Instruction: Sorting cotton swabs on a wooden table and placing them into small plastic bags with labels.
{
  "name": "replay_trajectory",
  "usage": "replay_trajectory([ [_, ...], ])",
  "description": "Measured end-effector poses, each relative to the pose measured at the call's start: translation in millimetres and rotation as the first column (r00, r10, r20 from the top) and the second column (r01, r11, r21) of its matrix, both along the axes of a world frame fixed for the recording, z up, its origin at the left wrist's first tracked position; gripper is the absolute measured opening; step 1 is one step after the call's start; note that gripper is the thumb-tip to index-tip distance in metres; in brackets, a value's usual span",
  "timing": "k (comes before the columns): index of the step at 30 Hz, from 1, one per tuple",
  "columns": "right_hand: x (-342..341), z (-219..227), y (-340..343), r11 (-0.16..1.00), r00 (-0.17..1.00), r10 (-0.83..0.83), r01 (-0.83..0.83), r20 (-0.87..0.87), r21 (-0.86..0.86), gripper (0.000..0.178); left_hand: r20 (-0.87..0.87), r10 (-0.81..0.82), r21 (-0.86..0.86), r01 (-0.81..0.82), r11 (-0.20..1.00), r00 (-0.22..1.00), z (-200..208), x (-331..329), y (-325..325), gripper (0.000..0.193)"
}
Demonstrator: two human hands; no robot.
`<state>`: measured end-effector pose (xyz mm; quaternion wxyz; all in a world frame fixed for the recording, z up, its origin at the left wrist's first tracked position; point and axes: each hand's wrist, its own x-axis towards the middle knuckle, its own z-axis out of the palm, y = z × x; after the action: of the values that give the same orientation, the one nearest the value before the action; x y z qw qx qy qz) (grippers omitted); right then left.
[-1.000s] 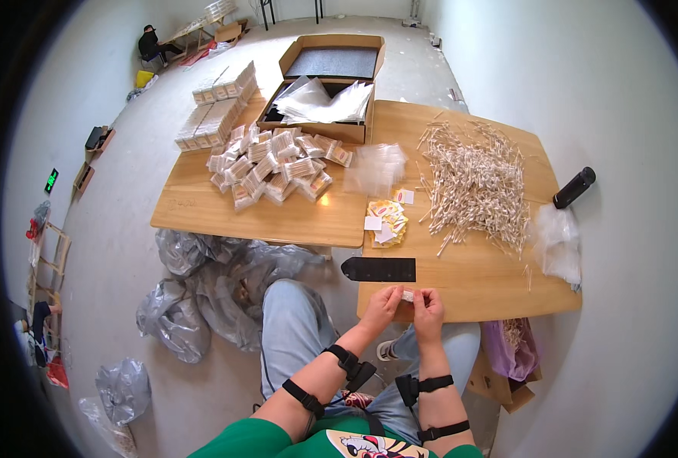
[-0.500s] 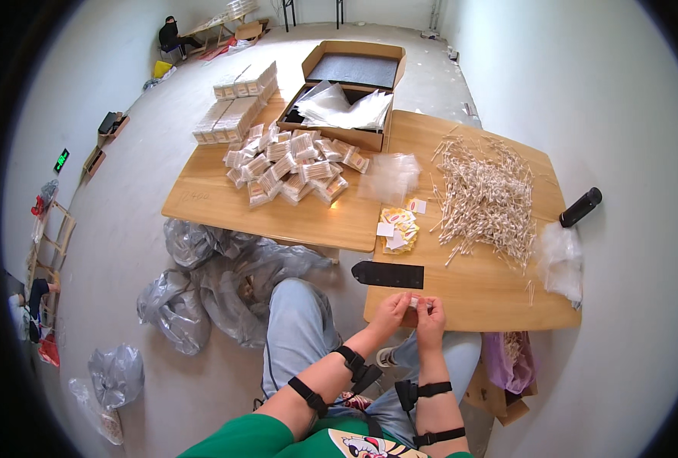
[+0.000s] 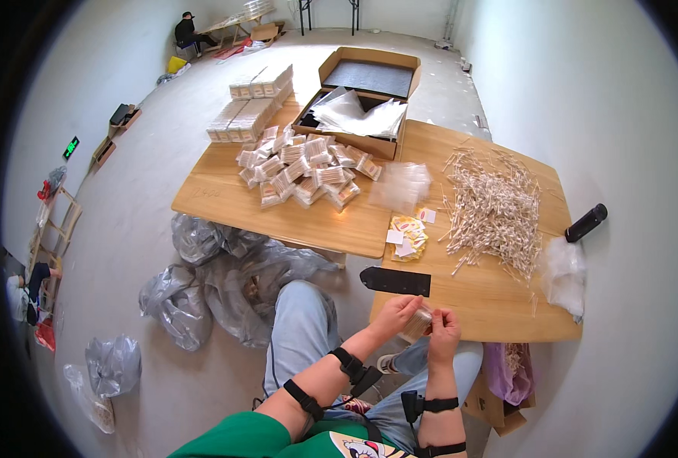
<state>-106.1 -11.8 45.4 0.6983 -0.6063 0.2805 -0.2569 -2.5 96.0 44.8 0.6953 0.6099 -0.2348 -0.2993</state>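
Observation:
Between my two hands, over the table's near edge, is a small clear bag of cotton swabs (image 3: 415,326). My left hand (image 3: 396,315) pinches its upper left side. The fingers of my right hand (image 3: 445,334) are closed on its right edge. Just beyond my hands lies a flat black strip (image 3: 395,281) with a pointed left end. Past it sits a pile of small yellow and white cards (image 3: 408,238). Flat clear bags (image 3: 401,185) lie behind the cards, and a wide heap of loose cotton swabs (image 3: 494,210) spreads to the right.
Filled swab packets (image 3: 308,168) are heaped left of centre, before stacked bundles (image 3: 251,114). An open cardboard box (image 3: 354,143) holds clear sheets. A black bottle (image 3: 586,223) and crumpled plastic (image 3: 564,271) are at right. Grey plastic bags (image 3: 232,286) lie below left; a person (image 3: 190,32) sits far off.
The bag of swabs, mostly hidden between my fingers before, now shows its flat side. My hands have moved slightly down and apart. The whole view has shifted a little.

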Motion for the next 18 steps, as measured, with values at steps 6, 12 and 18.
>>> replay_trajectory([
  [6, 3.3, -12.9, 0.3, 0.998, 0.999, -0.043, 0.044, 0.022, -0.033, 0.019, 0.006, 0.191, 0.169, -0.189, 0.967, 0.982, -6.9, 21.1, 8.1, 0.035],
  [12, -2.7, -38.0, -48.9, 0.976, 0.982, -0.149, 0.126, -0.117, -0.180, 0.020, -0.323, 0.708, 0.014, -0.745, 0.666, 0.628, 11.3, 176.4, 66.7, 0.033],
  [18, 26.3, -49.0, -86.3, 0.588, 0.908, -0.311, -0.048, -0.280, -0.808, 0.016, -0.373, 0.825, -0.104, -0.903, 0.417, 0.424, 48.7, 284.9, 97.9, 0.036],
])
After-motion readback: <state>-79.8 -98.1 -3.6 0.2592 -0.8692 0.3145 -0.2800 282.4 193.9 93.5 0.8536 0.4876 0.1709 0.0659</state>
